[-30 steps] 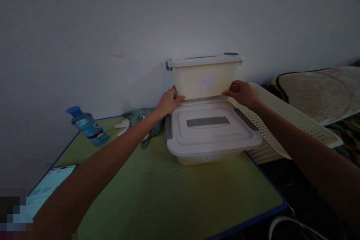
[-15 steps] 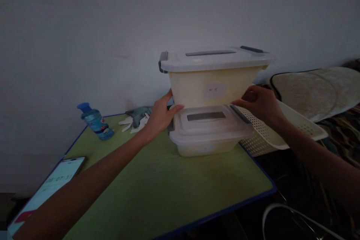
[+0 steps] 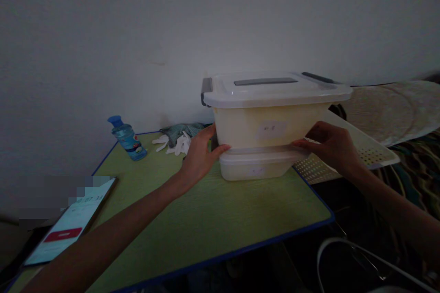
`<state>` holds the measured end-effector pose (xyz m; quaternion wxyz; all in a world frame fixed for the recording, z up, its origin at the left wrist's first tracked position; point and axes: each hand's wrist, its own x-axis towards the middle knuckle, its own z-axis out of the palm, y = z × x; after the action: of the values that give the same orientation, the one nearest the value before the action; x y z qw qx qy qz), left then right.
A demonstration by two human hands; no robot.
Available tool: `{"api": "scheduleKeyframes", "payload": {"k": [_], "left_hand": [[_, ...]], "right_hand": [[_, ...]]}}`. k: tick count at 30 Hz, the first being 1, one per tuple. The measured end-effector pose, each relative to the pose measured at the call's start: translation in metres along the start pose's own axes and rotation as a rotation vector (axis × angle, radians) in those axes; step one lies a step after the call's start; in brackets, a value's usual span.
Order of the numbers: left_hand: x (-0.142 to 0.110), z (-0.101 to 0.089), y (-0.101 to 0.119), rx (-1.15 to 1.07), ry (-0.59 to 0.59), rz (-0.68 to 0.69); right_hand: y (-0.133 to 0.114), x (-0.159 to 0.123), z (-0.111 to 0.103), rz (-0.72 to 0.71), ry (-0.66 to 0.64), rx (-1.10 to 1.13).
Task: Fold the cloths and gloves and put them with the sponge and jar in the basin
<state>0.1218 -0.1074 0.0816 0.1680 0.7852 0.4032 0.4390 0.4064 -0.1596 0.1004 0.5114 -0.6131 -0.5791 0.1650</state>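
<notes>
A large cream storage box [image 3: 240, 126] with a white lid and grey latches is right on top of a smaller lidded box [image 3: 240, 170], covering most of the lower lid. Both boxes carry a small paper label in front. My left hand [image 3: 202, 153] grips the large box at its lower left corner, thumb on the front. At the lower right corner, my right hand [image 3: 330, 146] holds the same box between thumb and bent fingers. The smaller box rests on a green table [image 3: 192, 219].
To the left stand a blue bottle [image 3: 130, 143] and a phone [image 3: 74, 219] with a timer. White gloves [image 3: 180, 144] and grey cloth [image 3: 177, 132] lie by the wall. A perforated basket [image 3: 371, 149] and a rolled beige fabric item [image 3: 395, 110] are at the right.
The large box has come down onto the smaller one, hiding its lid's grey handle. Both hands have lowered with it. The view has also shifted slightly.
</notes>
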Motion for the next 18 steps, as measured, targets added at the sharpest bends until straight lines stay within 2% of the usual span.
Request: {"api": "scheduleKeyframes", "payload": {"k": [12, 18], "left_hand": [[-0.008, 0.008, -0.005, -0.046, -0.004, 0.015], [-0.015, 0.020, -0.012, -0.148, 0.064, -0.002]], "right_hand": [[0.016, -0.005, 0.000, -0.023, 0.012, -0.131], [0.024, -0.005, 0.000, -0.025, 0.054, -0.148]]}}
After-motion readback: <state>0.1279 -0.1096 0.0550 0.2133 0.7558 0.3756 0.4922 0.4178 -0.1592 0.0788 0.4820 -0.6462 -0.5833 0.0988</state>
